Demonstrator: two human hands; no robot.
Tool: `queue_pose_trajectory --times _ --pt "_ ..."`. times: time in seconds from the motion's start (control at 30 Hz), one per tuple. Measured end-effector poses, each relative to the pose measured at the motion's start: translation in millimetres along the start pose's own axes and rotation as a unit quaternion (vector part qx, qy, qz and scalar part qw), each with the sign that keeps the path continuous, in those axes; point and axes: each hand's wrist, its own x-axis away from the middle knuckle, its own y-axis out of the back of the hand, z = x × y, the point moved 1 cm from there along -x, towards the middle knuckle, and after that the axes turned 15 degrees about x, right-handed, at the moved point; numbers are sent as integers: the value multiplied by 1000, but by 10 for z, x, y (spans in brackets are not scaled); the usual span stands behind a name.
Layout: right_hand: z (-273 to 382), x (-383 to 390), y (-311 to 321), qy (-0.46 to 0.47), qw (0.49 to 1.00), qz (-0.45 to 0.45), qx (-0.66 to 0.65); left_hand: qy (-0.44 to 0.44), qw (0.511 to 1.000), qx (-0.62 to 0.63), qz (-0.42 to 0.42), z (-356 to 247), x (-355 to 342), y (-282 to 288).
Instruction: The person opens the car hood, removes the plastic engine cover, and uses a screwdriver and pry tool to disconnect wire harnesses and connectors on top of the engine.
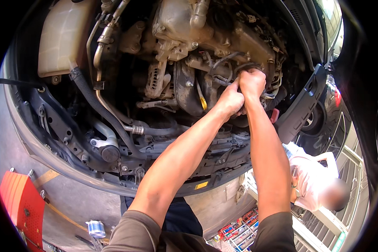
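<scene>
Both my arms reach forward over the front of a car into its engine bay. My right hand [252,82] is closed at the right side of the engine [252,44], just below a dark curved hose [247,66]. Close against it, a little nearer and to the left, my left hand [232,100] is closed too. Whatever the fingers grip is hidden behind the hands. Left of them a yellow dipstick handle [203,103] stands beside black intake pipes [188,88]. A corrugated black hose [277,99] runs to the right of my wrists.
A whitish fluid tank [61,40] and metal pipes [99,56] fill the bay's left. The front crossmember [189,148] lies under my forearms. On the floor are a red cabinet [23,206] and a tool cart [243,231]. Another person [308,172] stands at the right.
</scene>
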Motion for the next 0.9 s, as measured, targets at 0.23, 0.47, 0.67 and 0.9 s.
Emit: queue_pose_trajectory --times 0.23,0.47,0.67,0.9 --pt "-21 18 12 -6 1000 5 -6 -14 1000 -18 -8 1 47 -30" --pt "-322 -54 412 -97 906 235 -339 -51 994 -74 -56 27 230 -105" --pt "-505 -5 216 -102 867 230 -431 -203 877 -403 -167 -120 -21 -302" --pt "-552 -215 -208 -83 902 244 -347 -118 852 -470 -197 -32 -87 -484"
